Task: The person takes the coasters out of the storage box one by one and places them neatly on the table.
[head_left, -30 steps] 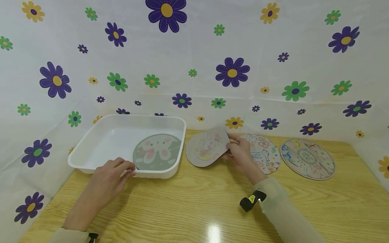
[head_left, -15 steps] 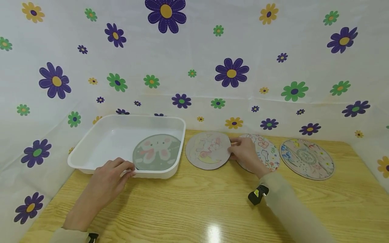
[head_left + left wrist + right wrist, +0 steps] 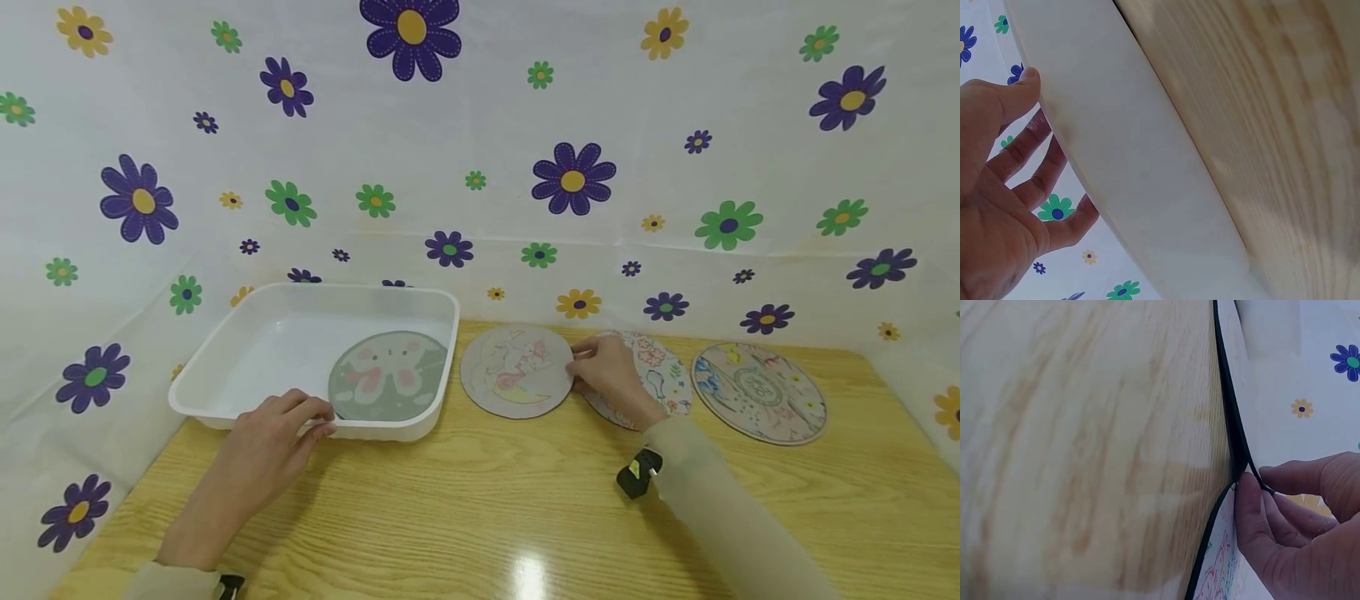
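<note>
The right hand (image 3: pixel 609 371) pinches the right edge of the pale mat (image 3: pixel 513 375), thumb above and fingertips below, and the right wrist view shows that edge raised a little. The mat lies on the table (image 3: pixel 450 517), just right of the tray (image 3: pixel 405 432). The left hand (image 3: pixel 273 437) grips the tray's near rim.

The likeliest trouble is a poor pinch: the hold takes in only a thin strip of edge, so the mat could slip and drop flat if lifted fast. It looks thin and bendy, so held from one side it would probably sag on the left and could catch the tray's right wall. The fingers also lie over the floral mat (image 3: pixel 648 367), and might drag or lift it too. A hard pull by the left hand could shift the tray, and with it the green mat (image 3: pixel 390 379) lying against its right side.

The right hand and wrist hide part of the floral mat's left side. The pale mat's print is washed out; a yellow moon is the clearest part. The left wrist view shows mostly the tray's outer wall, nothing inside it. Both sleeves run out of frame.
</note>
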Motion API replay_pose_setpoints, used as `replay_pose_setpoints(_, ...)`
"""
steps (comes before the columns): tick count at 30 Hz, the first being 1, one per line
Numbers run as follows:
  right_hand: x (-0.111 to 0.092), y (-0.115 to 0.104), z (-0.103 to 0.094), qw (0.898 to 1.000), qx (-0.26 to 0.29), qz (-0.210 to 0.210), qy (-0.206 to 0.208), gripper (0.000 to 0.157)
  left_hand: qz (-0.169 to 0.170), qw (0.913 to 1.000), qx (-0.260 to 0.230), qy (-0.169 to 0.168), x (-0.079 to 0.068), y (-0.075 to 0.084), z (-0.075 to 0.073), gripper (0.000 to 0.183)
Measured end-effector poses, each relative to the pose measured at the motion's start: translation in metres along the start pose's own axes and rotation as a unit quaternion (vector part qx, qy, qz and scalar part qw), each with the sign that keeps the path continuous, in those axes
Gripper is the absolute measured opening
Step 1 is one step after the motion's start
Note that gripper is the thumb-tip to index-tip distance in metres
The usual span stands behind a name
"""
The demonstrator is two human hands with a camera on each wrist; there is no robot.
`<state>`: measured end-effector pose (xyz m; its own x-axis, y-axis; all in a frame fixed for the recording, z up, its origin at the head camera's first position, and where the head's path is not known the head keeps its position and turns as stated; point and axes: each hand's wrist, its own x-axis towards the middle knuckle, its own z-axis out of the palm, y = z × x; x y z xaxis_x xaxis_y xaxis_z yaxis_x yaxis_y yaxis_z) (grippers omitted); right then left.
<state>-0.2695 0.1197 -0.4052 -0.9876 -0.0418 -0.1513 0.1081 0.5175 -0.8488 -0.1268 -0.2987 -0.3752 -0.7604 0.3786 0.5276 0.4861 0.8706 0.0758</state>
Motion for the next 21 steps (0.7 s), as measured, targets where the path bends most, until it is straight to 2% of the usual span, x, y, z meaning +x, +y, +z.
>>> replay_pose_setpoints(6, 0.0016, 0.0042, -0.0018, 0.999, -0.03, -0.012, 0.009, 0.039, -0.006, 1.0, 0.003, -0.006, -0.0003, 0.0, 0.0011, 0.018)
replay_pose_setpoints(21, 0.0036, 0.0065, -0.0019, 0.999, -0.047, -0.014, 0.011, 0.034, -0.015, 0.9998, 0.003, -0.012, -0.0006, -0.0003, 0.0009, 0.018)
